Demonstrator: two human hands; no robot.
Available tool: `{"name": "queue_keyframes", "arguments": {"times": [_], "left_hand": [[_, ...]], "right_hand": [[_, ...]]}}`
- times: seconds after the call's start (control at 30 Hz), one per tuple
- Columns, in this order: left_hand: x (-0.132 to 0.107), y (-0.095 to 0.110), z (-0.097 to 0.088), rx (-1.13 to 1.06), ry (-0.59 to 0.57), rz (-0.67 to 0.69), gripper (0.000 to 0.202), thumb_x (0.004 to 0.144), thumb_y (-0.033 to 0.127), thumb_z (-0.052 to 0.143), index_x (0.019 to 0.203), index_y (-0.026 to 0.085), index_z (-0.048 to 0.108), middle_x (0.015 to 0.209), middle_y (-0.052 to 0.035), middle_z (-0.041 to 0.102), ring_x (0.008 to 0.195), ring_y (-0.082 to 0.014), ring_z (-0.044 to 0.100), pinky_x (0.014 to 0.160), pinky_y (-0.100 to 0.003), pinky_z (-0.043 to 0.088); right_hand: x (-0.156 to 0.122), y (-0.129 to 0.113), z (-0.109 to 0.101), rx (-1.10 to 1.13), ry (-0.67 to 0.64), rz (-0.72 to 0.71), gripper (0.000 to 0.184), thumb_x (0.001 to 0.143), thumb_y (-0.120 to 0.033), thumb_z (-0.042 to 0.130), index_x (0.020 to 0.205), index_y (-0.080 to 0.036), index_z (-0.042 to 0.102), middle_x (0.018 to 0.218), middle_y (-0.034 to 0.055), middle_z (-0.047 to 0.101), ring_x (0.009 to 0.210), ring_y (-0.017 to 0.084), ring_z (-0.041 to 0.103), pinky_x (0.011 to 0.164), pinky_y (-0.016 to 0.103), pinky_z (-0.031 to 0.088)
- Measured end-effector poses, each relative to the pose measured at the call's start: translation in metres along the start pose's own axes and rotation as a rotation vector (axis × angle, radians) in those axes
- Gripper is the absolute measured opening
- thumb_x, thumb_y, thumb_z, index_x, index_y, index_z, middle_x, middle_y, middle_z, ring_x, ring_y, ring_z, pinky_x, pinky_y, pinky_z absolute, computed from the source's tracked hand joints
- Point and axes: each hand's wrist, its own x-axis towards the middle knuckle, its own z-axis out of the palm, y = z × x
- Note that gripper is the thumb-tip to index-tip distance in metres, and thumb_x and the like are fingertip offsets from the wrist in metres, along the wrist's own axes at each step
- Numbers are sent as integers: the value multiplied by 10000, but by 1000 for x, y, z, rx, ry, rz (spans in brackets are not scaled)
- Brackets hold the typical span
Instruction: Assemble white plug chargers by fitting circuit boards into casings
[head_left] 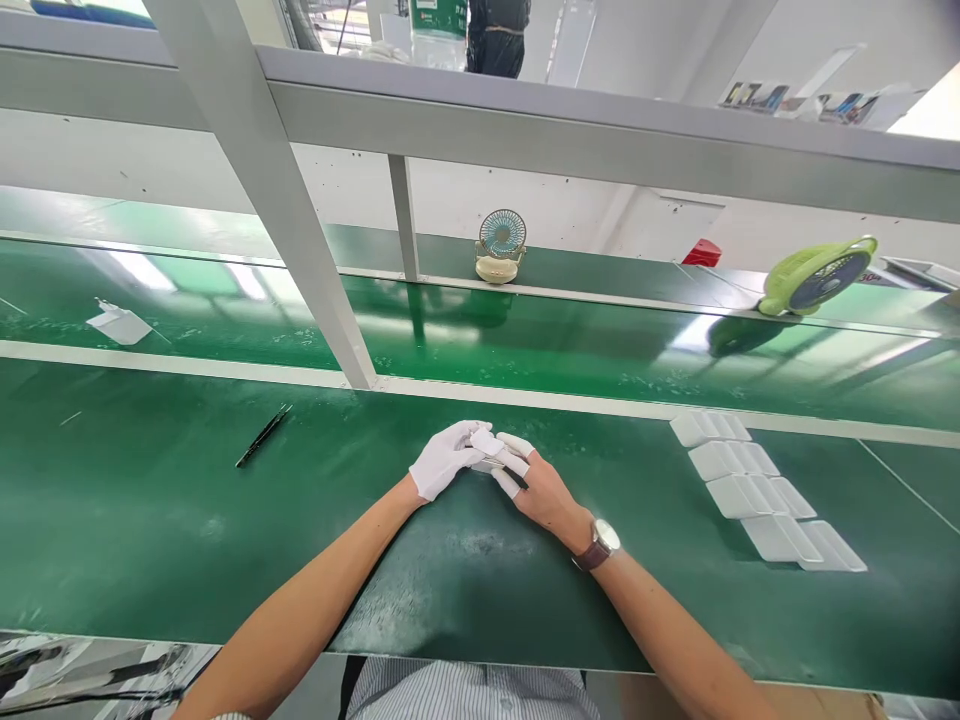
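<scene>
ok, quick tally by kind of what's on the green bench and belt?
Desk fans: 2 (teal fan with cream base, lime green fan)
White plastic shell sets, right-side row: 4
Slim black tool: 1
White boxy part on far belt: 1
Red block: 1
Small white plastic part, held in left hand and right hand: 1
Total: 10

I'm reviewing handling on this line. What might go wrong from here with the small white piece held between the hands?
1. The small white piece is pinched only at fingertips by the left hand and right hand over the green surface; it might slip and drop.
2. The right forearm lies near the row of white parts; a sweep outward could knock them.
</scene>
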Motion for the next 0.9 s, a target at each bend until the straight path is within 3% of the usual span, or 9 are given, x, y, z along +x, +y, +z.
{"name": "queue_keyframes", "arguments": {"times": [0.13,0.27,0.43,0.73,0.83,0.9], "left_hand": [[0,-2,-6,6,-43,17,599,778,396,816,1301,180,616,1254,-133,668,1173,-302,614,1020,-429,485],[-3,3,-6,111,-54,8,610,773,454,828,1292,190,646,1269,-125,670,1153,-304,624,995,-429,507],[-6,5,2,312,53,29,454,867,461,736,1254,231,679,1204,-68,690,1085,-248,629,972,-377,510],[-6,7,7,539,150,81,438,865,456,699,1251,250,676,1137,-35,718,939,-205,655,851,-334,534],[-5,4,12,591,252,96,401,848,500,714,1154,242,697,1060,-34,715,839,-191,633,766,-329,527],[-5,3,17,627,321,123,371,808,499,759,1065,238,706,997,-29,698,823,-193,619,753,-331,519]], "right_hand": [[4,1,-4,-19,-58,-81,450,1020,-241,523,1462,-325,525,1577,103,423,1278,281,606,1043,463,581],[6,8,-2,-15,-82,-118,439,1026,-265,516,1465,-275,515,1494,134,499,1205,275,641,996,455,602],[7,12,6,-7,-43,-118,400,1008,-265,545,1406,-233,567,1386,145,571,1127,263,668,953,435,616],[4,14,8,-34,-20,-125,345,985,-245,578,1325,-251,637,1490,152,497,1106,245,680,939,415,613],[5,11,3,-165,-58,-129,266,986,-252,560,1211,-236,701,1522,187,456,1016,266,693,833,437,627],[6,8,-1,-291,-114,-151,245,985,-236,541,1148,-213,722,1474,211,505,939,267,695,757,423,624]]}}
